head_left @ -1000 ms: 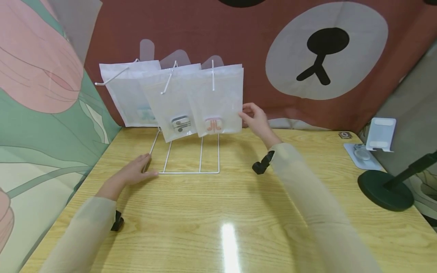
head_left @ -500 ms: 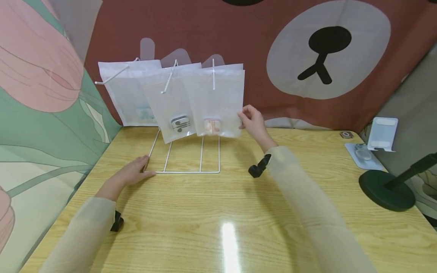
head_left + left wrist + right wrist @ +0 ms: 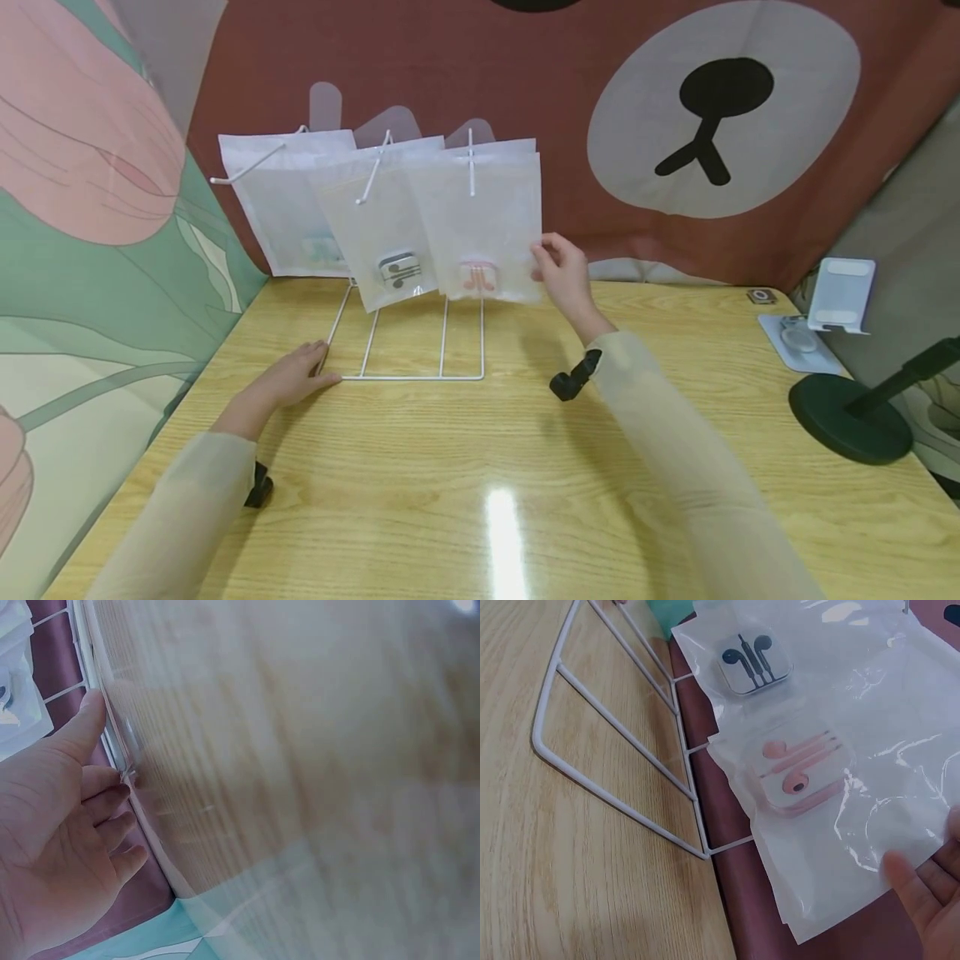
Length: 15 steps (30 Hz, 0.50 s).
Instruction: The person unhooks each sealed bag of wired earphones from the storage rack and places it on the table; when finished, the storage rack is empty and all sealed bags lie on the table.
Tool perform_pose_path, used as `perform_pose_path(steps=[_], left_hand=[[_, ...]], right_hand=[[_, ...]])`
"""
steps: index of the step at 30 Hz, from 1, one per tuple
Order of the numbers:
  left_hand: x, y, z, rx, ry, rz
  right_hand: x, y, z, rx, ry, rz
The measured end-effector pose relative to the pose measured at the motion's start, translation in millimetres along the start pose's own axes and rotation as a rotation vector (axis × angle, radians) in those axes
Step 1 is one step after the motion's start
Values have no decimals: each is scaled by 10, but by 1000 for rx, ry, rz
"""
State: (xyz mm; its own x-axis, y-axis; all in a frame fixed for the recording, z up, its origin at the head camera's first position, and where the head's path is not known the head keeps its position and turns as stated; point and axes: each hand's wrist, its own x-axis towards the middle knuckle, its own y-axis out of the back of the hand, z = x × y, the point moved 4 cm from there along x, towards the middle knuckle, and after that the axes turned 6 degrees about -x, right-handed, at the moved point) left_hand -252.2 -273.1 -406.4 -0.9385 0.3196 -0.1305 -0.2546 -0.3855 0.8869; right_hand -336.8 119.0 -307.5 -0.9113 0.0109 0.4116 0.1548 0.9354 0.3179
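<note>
A white wire rack (image 3: pixel 408 379) stands on the table, with clear-fronted bags hanging from its prongs. Pink earphones in a square case (image 3: pixel 799 769) show inside the rightmost bag (image 3: pixel 487 208). My right hand (image 3: pixel 567 275) pinches that bag's lower right edge, its thumb (image 3: pixel 901 874) blurred over the plastic in the right wrist view. The middle bag (image 3: pixel 367 217) holds dark earphones (image 3: pixel 755 661); the left bag (image 3: pixel 281 217) has something pale blue inside. My left hand (image 3: pixel 281 385) rests at the rack's front left corner, thumb (image 3: pixel 90 716) along the wire and fingers beside it.
A pale phone stand (image 3: pixel 838 296) and a dark green round base with a pole (image 3: pixel 847 421) stand at the table's right. A small square item (image 3: pixel 761 296) lies near the back edge. Printed cloth (image 3: pixel 555 83) hangs behind the rack.
The rightmost bag first shifts slightly left, then swings a little right together with my right hand. My left hand and the rack stay nearly still.
</note>
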Motion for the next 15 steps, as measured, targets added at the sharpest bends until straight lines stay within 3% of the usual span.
perform_pose_path(steps=[8, 15], left_hand=[[-14, 20, 59, 2, 12, 1], [-9, 5, 28, -7, 15, -5]], right_hand=[[-108, 95, 17, 14, 63, 26], [-295, 195, -156, 35, 76, -5]])
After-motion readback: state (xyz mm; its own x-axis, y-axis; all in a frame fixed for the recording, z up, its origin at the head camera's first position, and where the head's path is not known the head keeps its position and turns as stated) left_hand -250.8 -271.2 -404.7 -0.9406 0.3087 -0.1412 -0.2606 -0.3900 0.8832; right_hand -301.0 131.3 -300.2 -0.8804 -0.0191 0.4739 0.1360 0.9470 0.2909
